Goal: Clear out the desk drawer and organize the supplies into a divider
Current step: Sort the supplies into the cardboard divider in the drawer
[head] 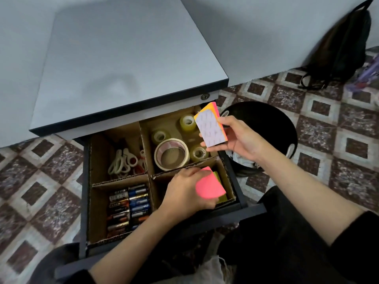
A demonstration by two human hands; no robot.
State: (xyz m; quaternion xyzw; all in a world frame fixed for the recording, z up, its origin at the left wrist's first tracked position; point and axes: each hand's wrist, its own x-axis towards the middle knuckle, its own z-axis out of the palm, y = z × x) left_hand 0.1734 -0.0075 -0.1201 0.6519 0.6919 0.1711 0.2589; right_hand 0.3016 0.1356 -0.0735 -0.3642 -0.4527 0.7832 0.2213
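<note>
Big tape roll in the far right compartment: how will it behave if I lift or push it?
The big tape roll lies flat, so a push should slide it, not roll it. Small clear rolls sit close by and would probably shift too. Its wide open core suggests stiff and fairly light.

Open drawer (85, 181) under grey desk surface (123, 58); keyhole lock (204, 96) near surface's front right corner.

Cardboard divider (148, 140) fills drawer, four compartments:
- far left: white-handled scissors (123, 160), red handles beside them
- far right: wide masking tape roll (171, 153), three clear tape rolls (188, 122) around it
- near left: batteries (129, 206) lying in rows
- near right: yellow-green sticky-note pad (217, 177), pink sticky-note pad (209, 186) over it

Patterned tile floor (328, 119): black bin (266, 124) just beside drawer's right edge; black backpack (340, 48) at far right against wall.
</note>
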